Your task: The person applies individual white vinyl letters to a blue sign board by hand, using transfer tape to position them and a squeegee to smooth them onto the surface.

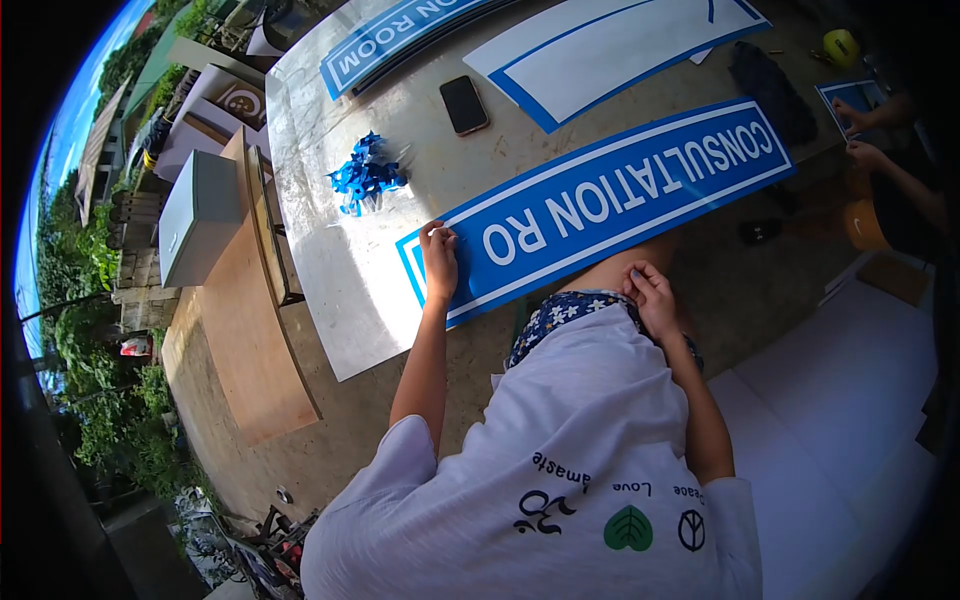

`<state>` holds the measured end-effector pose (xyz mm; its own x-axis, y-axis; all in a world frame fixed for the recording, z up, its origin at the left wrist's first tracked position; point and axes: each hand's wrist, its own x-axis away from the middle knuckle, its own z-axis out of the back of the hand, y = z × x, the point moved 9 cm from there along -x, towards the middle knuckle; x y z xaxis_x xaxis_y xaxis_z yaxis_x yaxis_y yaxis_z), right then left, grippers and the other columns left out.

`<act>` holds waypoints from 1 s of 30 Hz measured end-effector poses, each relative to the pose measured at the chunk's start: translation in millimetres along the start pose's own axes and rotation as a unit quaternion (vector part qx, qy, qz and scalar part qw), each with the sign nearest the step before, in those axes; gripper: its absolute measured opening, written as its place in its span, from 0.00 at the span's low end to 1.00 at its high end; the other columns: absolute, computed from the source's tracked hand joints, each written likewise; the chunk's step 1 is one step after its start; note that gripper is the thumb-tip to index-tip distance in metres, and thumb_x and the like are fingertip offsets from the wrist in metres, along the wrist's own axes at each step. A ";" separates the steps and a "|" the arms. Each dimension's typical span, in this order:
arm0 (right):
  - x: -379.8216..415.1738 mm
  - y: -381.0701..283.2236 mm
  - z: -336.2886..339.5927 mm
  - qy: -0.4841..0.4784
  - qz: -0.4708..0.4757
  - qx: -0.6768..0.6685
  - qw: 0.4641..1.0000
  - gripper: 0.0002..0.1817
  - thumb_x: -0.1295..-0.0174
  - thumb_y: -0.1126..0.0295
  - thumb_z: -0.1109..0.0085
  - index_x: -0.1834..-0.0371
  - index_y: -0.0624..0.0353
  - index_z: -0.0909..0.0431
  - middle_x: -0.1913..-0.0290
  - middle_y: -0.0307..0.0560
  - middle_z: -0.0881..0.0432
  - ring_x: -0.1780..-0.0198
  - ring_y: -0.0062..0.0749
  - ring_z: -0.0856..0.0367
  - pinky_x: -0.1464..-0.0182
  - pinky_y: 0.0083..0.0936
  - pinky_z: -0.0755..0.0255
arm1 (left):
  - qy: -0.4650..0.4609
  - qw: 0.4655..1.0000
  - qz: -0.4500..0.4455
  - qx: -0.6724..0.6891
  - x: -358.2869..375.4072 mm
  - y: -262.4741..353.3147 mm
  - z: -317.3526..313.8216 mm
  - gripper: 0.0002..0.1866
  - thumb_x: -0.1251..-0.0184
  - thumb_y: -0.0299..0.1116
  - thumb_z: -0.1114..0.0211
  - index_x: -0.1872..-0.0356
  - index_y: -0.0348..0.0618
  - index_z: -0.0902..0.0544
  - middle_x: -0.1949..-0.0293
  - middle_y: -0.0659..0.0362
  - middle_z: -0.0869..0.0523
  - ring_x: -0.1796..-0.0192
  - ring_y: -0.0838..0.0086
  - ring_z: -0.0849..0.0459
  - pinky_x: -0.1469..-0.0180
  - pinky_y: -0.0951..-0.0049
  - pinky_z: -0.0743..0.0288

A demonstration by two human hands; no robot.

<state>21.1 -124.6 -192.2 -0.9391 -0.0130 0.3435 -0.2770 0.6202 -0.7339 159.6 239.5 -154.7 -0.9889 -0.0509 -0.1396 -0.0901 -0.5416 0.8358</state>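
A long blue sign (620,205) with white lettering reading "CONSULTATION RO", upside down from here, lies across the near side of the metal-topped table. My left hand (438,262) rests on the sign's left end, on plain blue beyond the letters. Its fingers are curled together against the surface; whatever they may pinch is too small to make out. Lower down, my right hand (652,300) is over my thigh by the patterned shorts (570,318). Those fingers are bent closed, with a small bluish-grey spot at the fingertips that I cannot identify.
Crumpled blue scraps (366,175) and a phone (465,105) lie on the table (330,270). Behind are another lettered sign (400,45) and a white, blue-bordered panel (610,60). Another person's hand (868,157) shows at right. A grey box (203,220) stands on plywood (245,340) at left.
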 end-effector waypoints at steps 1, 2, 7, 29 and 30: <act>0.8 -0.4 0.3 0.003 0.000 0.000 1.000 0.07 0.27 0.72 0.53 0.54 0.61 0.25 0.68 0.38 0.25 0.65 0.19 0.24 0.52 0.22 0.23 | -0.014 0.998 -0.026 -0.053 2.0 8.8 -2.6 0.03 0.35 0.21 0.37 0.65 0.34 0.23 0.44 0.49 0.30 0.61 0.68 0.20 0.56 0.70 0.24; 0.9 -0.9 0.0 0.004 0.001 -0.001 1.000 0.07 0.27 0.72 0.53 0.54 0.61 0.25 0.68 0.38 0.25 0.65 0.19 0.24 0.52 0.22 0.23 | -0.027 0.993 -0.051 -0.105 3.6 15.5 -5.5 0.04 0.36 0.23 0.35 0.65 0.34 0.22 0.45 0.50 0.30 0.63 0.69 0.20 0.57 0.71 0.24; 2.0 -2.6 -2.3 0.006 0.000 -0.001 1.000 0.08 0.27 0.72 0.53 0.54 0.62 0.25 0.69 0.38 0.25 0.65 0.19 0.24 0.52 0.23 0.23 | -0.022 0.993 -0.039 -0.113 4.8 13.9 -8.5 0.06 0.37 0.25 0.33 0.65 0.34 0.21 0.45 0.50 0.29 0.65 0.69 0.19 0.60 0.70 0.22; -0.2 -2.7 -1.0 0.009 0.000 -0.003 1.000 0.07 0.27 0.71 0.52 0.55 0.62 0.25 0.69 0.38 0.25 0.65 0.19 0.24 0.53 0.21 0.23 | -0.011 0.972 -0.123 -0.202 1.2 5.8 -20.5 0.03 0.40 0.23 0.36 0.66 0.40 0.21 0.51 0.53 0.23 0.51 0.61 0.22 0.53 0.60 0.38; -0.1 -2.6 -0.8 0.010 -0.001 -0.004 1.000 0.07 0.27 0.71 0.51 0.55 0.62 0.24 0.69 0.38 0.25 0.65 0.19 0.24 0.53 0.21 0.24 | -0.010 0.972 -0.123 -0.202 0.7 3.5 -20.3 0.03 0.40 0.23 0.36 0.66 0.40 0.21 0.51 0.53 0.23 0.51 0.61 0.22 0.53 0.60 0.38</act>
<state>22.1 -125.6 -189.9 -0.9342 0.0020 0.3566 -0.2766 0.6269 -0.7283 161.0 220.5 -162.6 -0.9460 0.1361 -0.2941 -0.2740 -0.8203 0.5020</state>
